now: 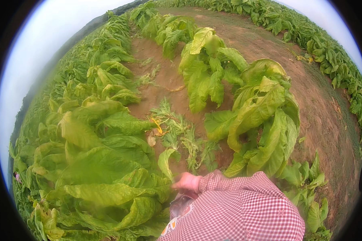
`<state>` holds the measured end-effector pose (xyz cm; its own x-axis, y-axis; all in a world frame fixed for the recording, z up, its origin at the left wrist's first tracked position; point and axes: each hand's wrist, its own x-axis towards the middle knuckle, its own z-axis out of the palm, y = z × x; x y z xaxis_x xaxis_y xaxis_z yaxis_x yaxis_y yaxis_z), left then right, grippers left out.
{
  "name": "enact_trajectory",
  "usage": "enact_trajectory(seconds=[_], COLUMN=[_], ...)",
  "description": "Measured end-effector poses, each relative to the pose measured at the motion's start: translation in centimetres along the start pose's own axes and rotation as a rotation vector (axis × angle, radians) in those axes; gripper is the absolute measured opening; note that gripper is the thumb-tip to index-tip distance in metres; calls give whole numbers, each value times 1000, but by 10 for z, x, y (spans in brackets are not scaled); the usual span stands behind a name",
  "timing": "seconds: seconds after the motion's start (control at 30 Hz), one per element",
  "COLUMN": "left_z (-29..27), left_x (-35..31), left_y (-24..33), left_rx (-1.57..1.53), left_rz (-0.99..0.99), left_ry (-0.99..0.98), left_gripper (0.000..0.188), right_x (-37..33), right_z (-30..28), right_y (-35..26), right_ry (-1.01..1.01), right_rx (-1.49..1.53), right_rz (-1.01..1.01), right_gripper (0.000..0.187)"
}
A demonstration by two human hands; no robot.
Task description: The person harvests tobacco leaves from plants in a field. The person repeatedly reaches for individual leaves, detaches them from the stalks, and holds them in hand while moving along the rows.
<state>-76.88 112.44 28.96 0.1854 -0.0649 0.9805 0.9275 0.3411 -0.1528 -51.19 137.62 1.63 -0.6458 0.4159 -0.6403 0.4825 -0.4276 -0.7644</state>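
Note:
My right hand reaches in from the right at the end of a red-and-white checked sleeve. Its fingers are closed at the stalk end of a small curled tobacco leaf, which stands up beside it. The fingertips are partly hidden. Just left of the hand spreads a large mass of broad, yellow-green tobacco leaves, overlapping and blurred in places. My left hand does not show.
Tobacco plants with drooping leaves stand ahead and to the right. Wilted weeds and a yellowed leaf lie on the brown soil between rows. A dirt track runs along the right, with another tobacco row beyond.

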Motion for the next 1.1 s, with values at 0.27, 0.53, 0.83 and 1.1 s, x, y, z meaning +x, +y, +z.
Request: enact_trajectory(seconds=[0.27, 0.53, 0.83, 1.1], left_z=[99, 98, 102, 131], left_x=[-65, -114, -121, -124], left_y=[145, 242, 280, 312], left_rx=[-608, -1014, -1100, -1273], left_rz=[318, 255, 58, 200], left_ry=[-781, -1394, -1259, -1462], left_gripper=[26, 26, 17, 25], right_x=[-23, -44, -60, -41], right_z=[-4, -31, -69, -103], right_y=[-8, 8, 5, 2], right_ry=[-225, -478, -471, -321], right_rx=[332, 767, 1052, 426], right_rz=[-456, -276, -80, -308], right_gripper=[40, 22, 18, 26])
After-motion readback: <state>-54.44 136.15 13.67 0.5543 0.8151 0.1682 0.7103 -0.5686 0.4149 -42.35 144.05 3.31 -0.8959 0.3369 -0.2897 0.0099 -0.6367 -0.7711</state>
